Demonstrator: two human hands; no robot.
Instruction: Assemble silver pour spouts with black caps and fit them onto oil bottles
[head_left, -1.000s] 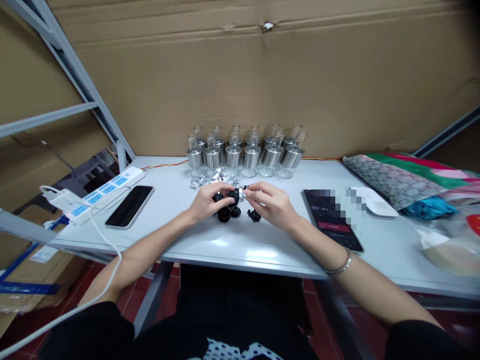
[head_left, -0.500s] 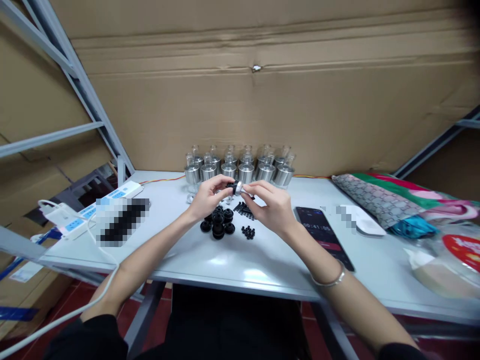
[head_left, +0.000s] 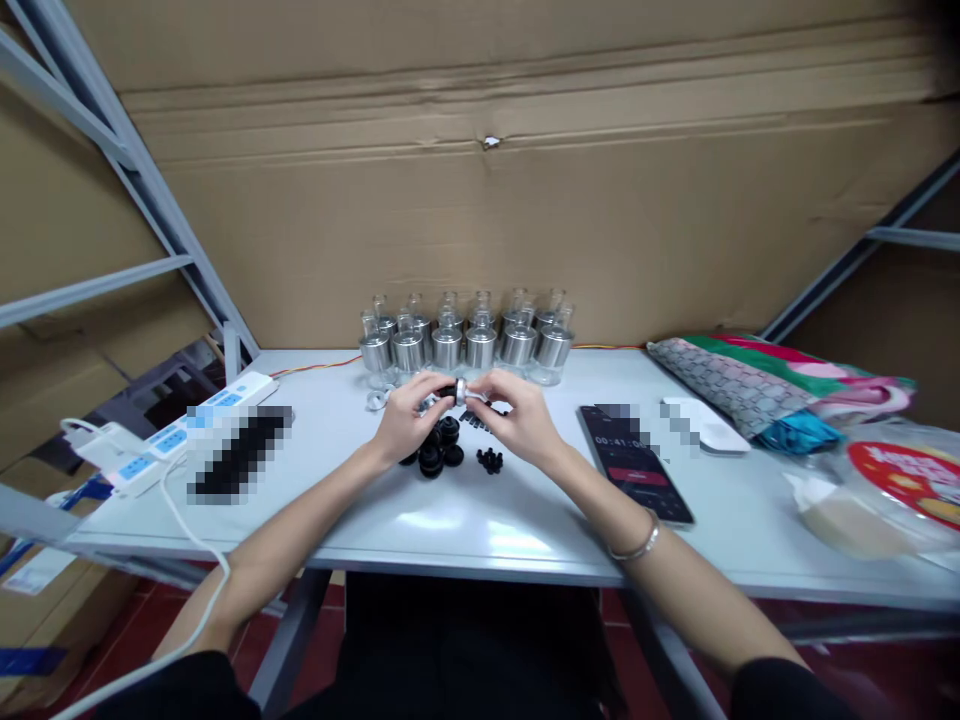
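Between my two hands, above the middle of the table, is a small black cap with a silver ring (head_left: 460,392). My left hand (head_left: 405,412) pinches its black end between thumb and fingers. On the silver side, my right hand (head_left: 517,410) is closed at the fingertips; a thin pale piece shows there, too small to name. Below my left hand lies a cluster of round black caps (head_left: 433,457). Tiny black pieces (head_left: 490,460) sit in a small group right of them, and short black tubes (head_left: 474,421) lie partly hidden behind my right hand.
Glass bottles with silver sleeves (head_left: 480,348) stand in two rows at the back. A phone (head_left: 634,462) lies right, beside a white object (head_left: 709,428), a patterned bag (head_left: 739,395) and a tape roll in plastic (head_left: 877,500). A power strip (head_left: 191,435) with a white cable is left.
The view has shifted slightly. My hands stay together at the black cap with the silver ring, with the right fingertips closer to the silver side.
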